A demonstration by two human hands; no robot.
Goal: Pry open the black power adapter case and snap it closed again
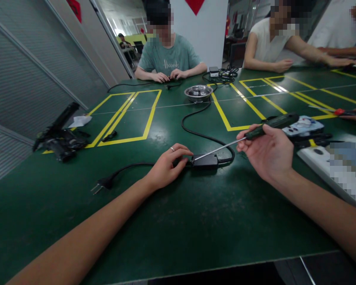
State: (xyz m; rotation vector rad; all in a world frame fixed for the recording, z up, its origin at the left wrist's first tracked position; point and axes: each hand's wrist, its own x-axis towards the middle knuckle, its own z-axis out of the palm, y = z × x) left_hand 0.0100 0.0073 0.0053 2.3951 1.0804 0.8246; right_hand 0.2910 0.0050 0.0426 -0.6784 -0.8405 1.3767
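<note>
A black power adapter (206,161) lies on the green table (178,221), its cable running left to a plug (102,184) and back toward a metal bowl (198,92). My left hand (166,166) rests on the adapter's left end, fingers curled over it, a ring on one finger. My right hand (265,152) pinches a screwdriver (255,134) with a dark green handle. Its long metal shaft slants down left, and the tip touches the adapter's top left edge.
A black dismantled device (59,136) and a white paper scrap lie at the left. Phones (304,126) and a white board (329,162) sit at the right. Yellow tape outlines mark the table. Three other people sit at the far side, with hands on the table.
</note>
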